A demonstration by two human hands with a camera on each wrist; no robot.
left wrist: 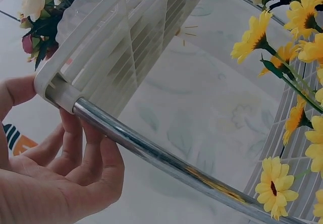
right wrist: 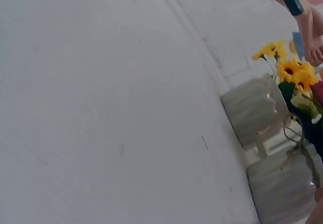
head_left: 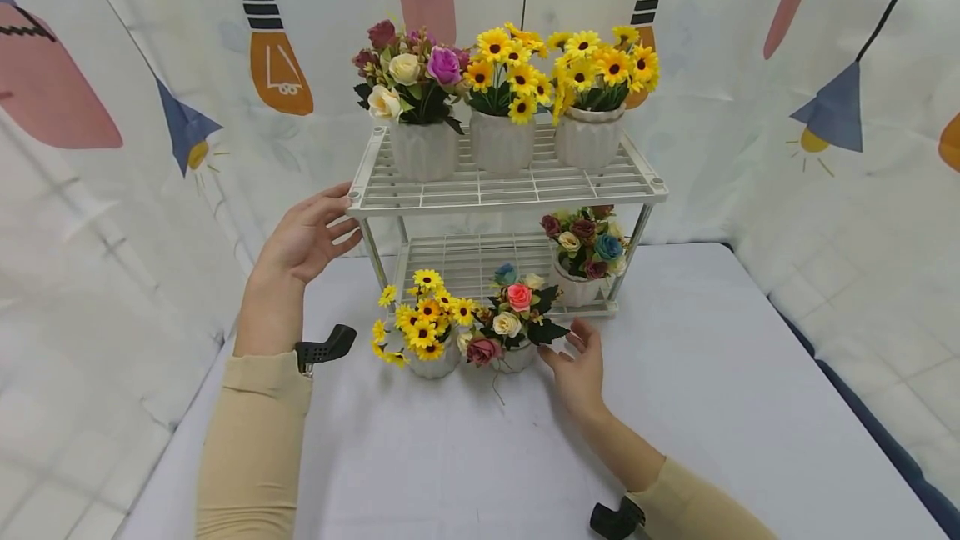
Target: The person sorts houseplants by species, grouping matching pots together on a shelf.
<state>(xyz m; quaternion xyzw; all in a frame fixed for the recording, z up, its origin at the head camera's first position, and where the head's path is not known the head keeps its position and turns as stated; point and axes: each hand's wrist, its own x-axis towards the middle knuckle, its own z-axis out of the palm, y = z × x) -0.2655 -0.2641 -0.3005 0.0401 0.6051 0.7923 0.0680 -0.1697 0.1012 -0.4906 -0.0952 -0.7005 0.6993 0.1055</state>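
My left hand (head_left: pixel 298 238) pinches the front left corner of a white two-tier wire rack (head_left: pixel 510 208), its thumb on the cap and its fingers below, beside the metal post (left wrist: pixel 166 151). Before the rack stand two white pots on the table: a potted yellow daisy plant (head_left: pixel 423 327) on the left and a potted rose arrangement (head_left: pixel 517 300) on the right. At the right side of the rose pot (right wrist: pixel 282 188) is my right hand (head_left: pixel 581 369), fingers loosely bent, thumb close to the pot. Only a sliver of that hand shows in the right wrist view.
The top tier bears a pot of mixed roses (head_left: pixel 423 148) and two pots of yellow daisies (head_left: pixel 501 140). On the lower tier, at the right, stands another rose pot (head_left: pixel 577 286). A white cloth covers the table (head_left: pixel 720 373); a printed curtain (head_left: pixel 705 148) hangs behind.
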